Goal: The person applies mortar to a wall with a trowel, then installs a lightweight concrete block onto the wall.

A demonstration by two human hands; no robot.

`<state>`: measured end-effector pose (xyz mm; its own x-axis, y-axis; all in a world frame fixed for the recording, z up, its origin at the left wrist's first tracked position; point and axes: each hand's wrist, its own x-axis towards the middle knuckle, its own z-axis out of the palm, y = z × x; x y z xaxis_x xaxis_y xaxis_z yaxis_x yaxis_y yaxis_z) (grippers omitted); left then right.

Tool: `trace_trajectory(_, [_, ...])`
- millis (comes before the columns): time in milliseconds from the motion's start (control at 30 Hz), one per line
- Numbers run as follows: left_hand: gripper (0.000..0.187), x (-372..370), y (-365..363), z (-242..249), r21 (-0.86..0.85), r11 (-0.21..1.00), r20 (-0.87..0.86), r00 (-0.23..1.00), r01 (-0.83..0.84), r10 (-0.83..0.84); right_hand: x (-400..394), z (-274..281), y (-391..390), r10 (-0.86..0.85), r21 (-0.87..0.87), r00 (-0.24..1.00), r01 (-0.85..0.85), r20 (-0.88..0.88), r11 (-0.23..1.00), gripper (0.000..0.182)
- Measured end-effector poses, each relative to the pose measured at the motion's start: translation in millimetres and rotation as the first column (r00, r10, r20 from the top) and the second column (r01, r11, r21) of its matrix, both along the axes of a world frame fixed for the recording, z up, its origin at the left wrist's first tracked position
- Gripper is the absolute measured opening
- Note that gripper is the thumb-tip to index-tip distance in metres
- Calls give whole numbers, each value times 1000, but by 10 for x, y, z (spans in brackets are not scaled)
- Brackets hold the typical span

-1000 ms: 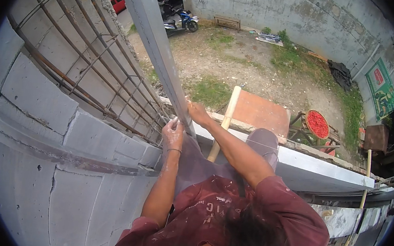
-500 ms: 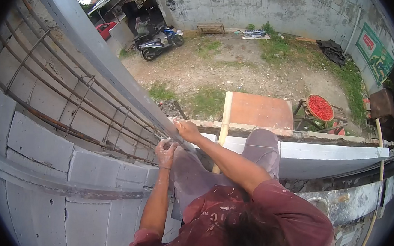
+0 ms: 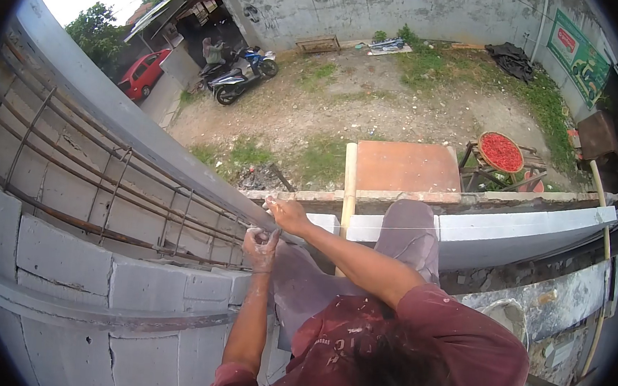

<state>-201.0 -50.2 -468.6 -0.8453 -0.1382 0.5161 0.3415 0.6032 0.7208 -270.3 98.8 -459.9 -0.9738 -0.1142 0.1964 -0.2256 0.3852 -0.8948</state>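
My left hand, dusted with grey, is closed beside the lower end of the rebar cage, its thumb pointing up. What its fingers hold is too small to make out. Just above it, my right hand is closed with its fingertips at the edge of the long grey upright post; anything in that pinch is hidden. A thin white string stretches along the white blocks to the right, and its left end fades out near my right forearm.
Grey block wall stands on the left. A bamboo pole rises beside an orange-brown board. A bucket is at my right. Below lie a yard with motorbikes, a red car and a basket of red pieces.
The view has tilted and shifted, showing more of the red car and the bucket. Both hands stay close together by the post, with small shifts of the fingers.
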Motion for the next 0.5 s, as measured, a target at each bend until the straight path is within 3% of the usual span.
trace_trajectory(133, [49,-35,52,-108,-54,996,-81,994,-72,67,154,103,93,38,-54,996,-33,82,998,42])
trace_trajectory(167, [49,-48,70,-107,-26,996,-56,995,-86,84,76,-88,86,99,-116,992,-89,80,989,44])
trace_trajectory(233, [50,-6,90,-117,12,995,-4,995,-99,99,247,164,295,203,-340,965,-138,163,930,47])
trace_trajectory(300, [50,44,74,-105,19,996,37,995,-90,90,306,83,394,188,-443,954,-69,232,894,51])
trace_trajectory(367, [45,11,57,-72,34,999,20,999,-38,37,498,81,643,160,-355,968,-82,195,931,49])
trace_trajectory(400, [45,-16,20,-93,1,999,6,999,-37,37,642,52,711,91,-401,993,-52,79,915,47])
trace_trajectory(433, [45,-35,4,-113,6,1000,10,999,-30,30,801,33,801,84,-396,993,-44,84,917,47])
trace_trajectory(500, [47,-9,53,-46,-17,999,25,999,-45,45,1216,142,978,320,-395,919,-213,230,894,40])
